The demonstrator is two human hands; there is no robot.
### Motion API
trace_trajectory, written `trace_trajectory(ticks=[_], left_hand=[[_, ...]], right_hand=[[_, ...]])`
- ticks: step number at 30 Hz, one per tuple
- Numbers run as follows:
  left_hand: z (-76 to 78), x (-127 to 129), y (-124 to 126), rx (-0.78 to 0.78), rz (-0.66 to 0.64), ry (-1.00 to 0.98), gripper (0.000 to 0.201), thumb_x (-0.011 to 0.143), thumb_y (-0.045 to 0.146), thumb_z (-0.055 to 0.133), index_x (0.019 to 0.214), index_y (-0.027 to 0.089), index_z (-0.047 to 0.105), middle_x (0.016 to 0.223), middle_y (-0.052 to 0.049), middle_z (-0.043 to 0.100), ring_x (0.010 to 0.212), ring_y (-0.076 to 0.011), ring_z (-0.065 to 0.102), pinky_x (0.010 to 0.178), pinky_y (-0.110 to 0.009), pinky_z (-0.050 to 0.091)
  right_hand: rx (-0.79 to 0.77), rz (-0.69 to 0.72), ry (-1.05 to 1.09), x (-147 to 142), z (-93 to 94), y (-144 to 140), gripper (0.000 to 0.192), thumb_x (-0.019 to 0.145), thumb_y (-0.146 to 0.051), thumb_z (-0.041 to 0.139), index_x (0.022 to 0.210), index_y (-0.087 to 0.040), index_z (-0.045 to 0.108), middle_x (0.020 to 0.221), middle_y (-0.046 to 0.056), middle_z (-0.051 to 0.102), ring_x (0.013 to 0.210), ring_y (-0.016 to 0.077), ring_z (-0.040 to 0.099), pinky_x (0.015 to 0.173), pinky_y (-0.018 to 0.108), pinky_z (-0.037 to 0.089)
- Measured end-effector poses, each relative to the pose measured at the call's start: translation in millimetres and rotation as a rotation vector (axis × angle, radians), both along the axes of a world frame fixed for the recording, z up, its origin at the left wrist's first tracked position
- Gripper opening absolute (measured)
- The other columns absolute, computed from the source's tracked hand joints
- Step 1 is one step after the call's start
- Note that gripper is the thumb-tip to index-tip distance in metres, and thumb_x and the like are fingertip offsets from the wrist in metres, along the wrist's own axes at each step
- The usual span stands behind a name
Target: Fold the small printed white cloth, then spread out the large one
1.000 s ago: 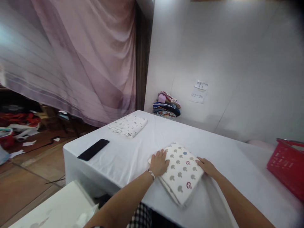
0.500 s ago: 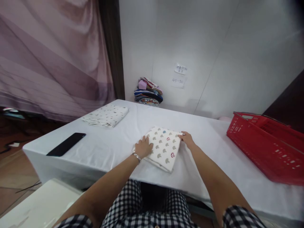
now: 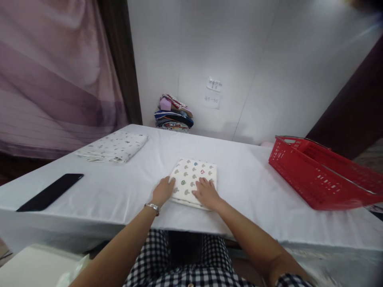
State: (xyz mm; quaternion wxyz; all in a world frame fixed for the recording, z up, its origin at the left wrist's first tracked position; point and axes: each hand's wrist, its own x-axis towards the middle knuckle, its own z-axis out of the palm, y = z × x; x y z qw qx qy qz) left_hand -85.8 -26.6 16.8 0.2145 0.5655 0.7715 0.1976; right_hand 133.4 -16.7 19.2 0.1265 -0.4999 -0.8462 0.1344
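Note:
A folded white cloth [image 3: 191, 175] with a print of grey, red, green and blue mushroom shapes lies on the white-covered table in front of me. My left hand [image 3: 163, 191], with a silver bracelet at the wrist, rests against the cloth's left edge, its fingers stretched forward. On the right part of the cloth my right hand [image 3: 207, 193] lies flat with its fingers spread, covering some of the print. The cloth's layered front edge shows between the hands.
Back left lies another folded white printed cloth [image 3: 115, 145]. A black phone-like slab [image 3: 50, 192] is near the left front edge. A red plastic basket [image 3: 311, 175] stands at right. Folded fabrics [image 3: 174, 113] are stacked by the wall. A white surface [image 3: 36, 265] sits below left.
My right hand has moved from the cloth's far right corner onto its right front part. My left hand has slid to the left edge. The cloth looks turned squarer to me; the view has shifted.

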Motion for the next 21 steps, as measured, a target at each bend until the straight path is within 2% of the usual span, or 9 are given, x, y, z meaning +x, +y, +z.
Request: trace_trajectory(ticks=[2,6,11,16,21], left_hand=[[2.7,-1,1,-0.029,-0.002,-0.003,0.051,0.092,0.047,0.023,0.122,0.017,0.051,0.128,-0.015,0.056,0.116,-0.0265,0.054,0.095,-0.036,0.040],[6.4,-3,1,-0.069,0.000,0.023,0.050,0.091,0.050,0.023,0.115,0.018,0.054,0.117,-0.015,0.063,0.108,-0.0284,0.059,0.089,-0.038,0.042],[7.4,-2,0,-0.090,-0.008,0.033,0.052,0.090,0.051,0.024,0.116,0.017,0.054,0.116,-0.015,0.063,0.107,-0.0302,0.059,0.088,-0.039,0.043],[5.7,-3,1,-0.064,-0.009,0.041,0.052,0.090,0.052,0.025,0.116,0.018,0.054,0.114,-0.014,0.065,0.104,-0.0297,0.060,0.086,-0.038,0.043],[6.7,-9,-1,-0.013,-0.082,0.027,0.048,0.088,0.052,0.030,0.110,0.018,0.056,0.108,-0.013,0.067,0.100,-0.0285,0.062,0.083,-0.036,0.044]], right_hand=[[0.029,0.013,-0.036,-3,-4.2,-22,0.051,0.094,-0.043,0.038,0.135,-0.015,0.044,0.148,0.014,0.035,0.139,0.0288,0.024,0.112,0.049,0.016],[0.147,0.055,-0.010,5,-16.6,-56,0.059,0.091,-0.045,0.044,0.140,-0.013,0.039,0.149,0.014,0.033,0.139,0.0300,0.024,0.114,0.050,0.016],[0.258,0.125,0.081,24,-32.0,-76,0.058,0.089,-0.034,0.049,0.143,-0.017,0.035,0.148,0.010,0.037,0.139,0.0250,0.026,0.114,0.047,0.021],[0.168,0.004,0.172,39,-26.9,-62,0.046,0.090,-0.034,0.048,0.134,-0.022,0.048,0.143,0.009,0.044,0.137,0.0252,0.031,0.113,0.048,0.023],[0.078,-0.050,0.135,46,-9.0,-24,0.045,0.090,-0.037,0.047,0.132,-0.023,0.050,0.144,0.008,0.043,0.137,0.0257,0.029,0.113,0.048,0.018]])
